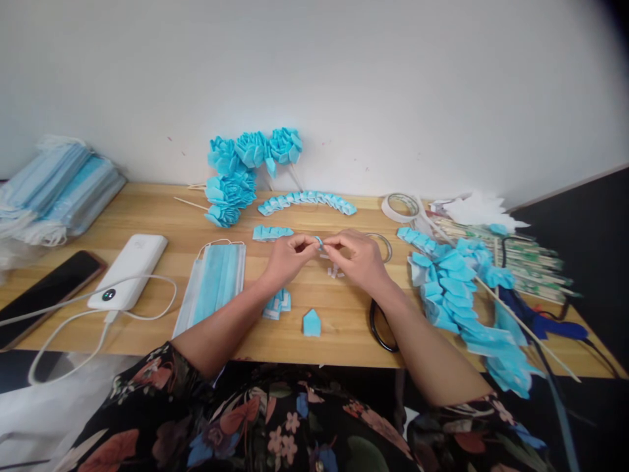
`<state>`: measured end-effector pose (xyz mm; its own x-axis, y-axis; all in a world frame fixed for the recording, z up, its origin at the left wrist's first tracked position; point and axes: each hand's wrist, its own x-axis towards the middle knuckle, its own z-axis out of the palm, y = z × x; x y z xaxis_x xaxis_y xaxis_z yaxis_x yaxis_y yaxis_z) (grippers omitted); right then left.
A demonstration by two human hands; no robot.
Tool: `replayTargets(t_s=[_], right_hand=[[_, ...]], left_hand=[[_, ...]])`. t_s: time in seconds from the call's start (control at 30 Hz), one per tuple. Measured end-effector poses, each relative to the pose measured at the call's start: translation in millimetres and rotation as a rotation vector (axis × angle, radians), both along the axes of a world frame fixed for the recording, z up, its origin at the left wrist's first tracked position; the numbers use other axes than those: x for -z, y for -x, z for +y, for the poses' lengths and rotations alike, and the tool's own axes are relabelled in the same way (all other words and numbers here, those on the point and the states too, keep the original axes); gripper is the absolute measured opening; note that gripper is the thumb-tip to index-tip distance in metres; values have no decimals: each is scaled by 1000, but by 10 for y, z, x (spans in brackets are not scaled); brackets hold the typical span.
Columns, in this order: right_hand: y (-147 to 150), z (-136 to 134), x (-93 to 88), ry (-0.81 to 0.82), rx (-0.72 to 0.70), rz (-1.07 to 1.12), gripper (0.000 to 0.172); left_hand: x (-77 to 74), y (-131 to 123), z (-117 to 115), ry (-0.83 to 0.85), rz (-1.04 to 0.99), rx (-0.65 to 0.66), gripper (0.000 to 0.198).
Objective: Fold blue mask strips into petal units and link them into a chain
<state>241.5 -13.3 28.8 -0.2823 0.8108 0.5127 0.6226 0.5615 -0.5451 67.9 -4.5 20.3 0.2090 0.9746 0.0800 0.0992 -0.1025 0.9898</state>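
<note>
Over the middle of the wooden table, my left hand (293, 257) and my right hand (358, 257) meet fingertip to fingertip. Both pinch a small folded blue piece (319, 243), mostly hidden by the fingers. Just behind the left hand lies a short strip of overlapping blue petals (272, 233). A longer curved petal strip (307, 200) is farther back. Small white scraps (335, 271) lie beneath the right hand. Nearer me are a single blue petal with a pointed top (311, 323) and a few folded blue pieces (278, 304) beside my left forearm.
Blue flowers on sticks (230, 177) stand at the back. Face masks (216, 278), a white power bank (128, 272) and a phone (54, 295) lie left. To the right are a tape roll (400, 208), a blue petal heap (445, 288), black-handled scissors (382, 331) and a blue tool (550, 326).
</note>
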Motion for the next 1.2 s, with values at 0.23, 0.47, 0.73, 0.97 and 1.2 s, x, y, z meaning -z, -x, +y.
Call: replayTargets(t_s=[0.23,0.47,0.73,0.97,1.2], right_hand=[[3,-14,0,-43,71,-42,13],[-109,56,-14,15,249,86,13],[-156,55,-47,216,238,-76,29],[-143,97,-4,467,37,416,30],[-155,103,-3,585,-21,662,26]], left_hand=[[-7,-4,-5,-1,-8,9,19],[65,29,60,73,-122,-79,18],[62,33,83,33,-222,-43,23],[67,34,64,36,-178,21,20],[3,32,13,2,-26,100,20]])
